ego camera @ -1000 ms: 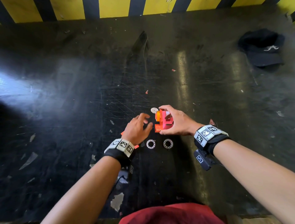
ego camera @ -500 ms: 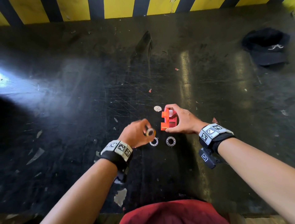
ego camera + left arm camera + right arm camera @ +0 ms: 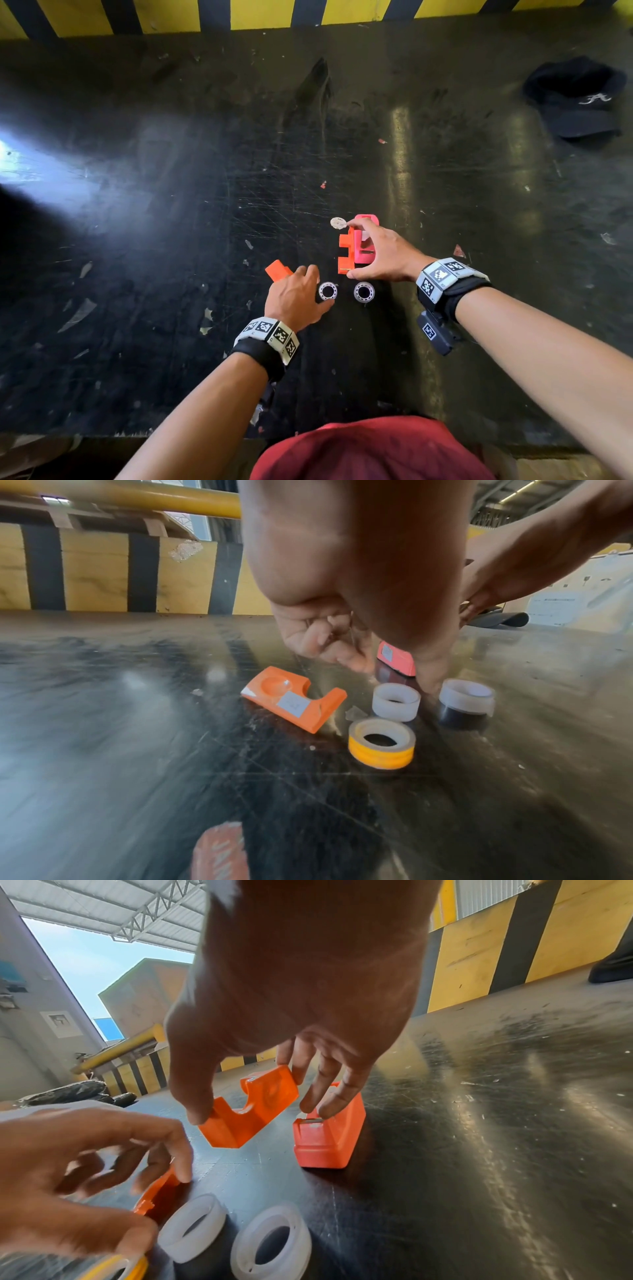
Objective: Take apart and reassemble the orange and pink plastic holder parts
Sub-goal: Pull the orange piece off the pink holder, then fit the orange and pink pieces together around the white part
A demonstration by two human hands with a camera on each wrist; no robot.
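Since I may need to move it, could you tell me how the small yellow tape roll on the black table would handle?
Lying flat, the yellow tape roll probably won't roll. Small and hollow, it's likely light; its smooth rim may slide when pushed.

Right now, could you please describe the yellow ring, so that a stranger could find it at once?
On the scratched black table top, look under the left hand, beside the loose flat orange plastic holder piece. Three short rings stand there together; the yellow plastic ring is nearest the person. The two translucent white rings behind it are colourless; only this one is yellow.
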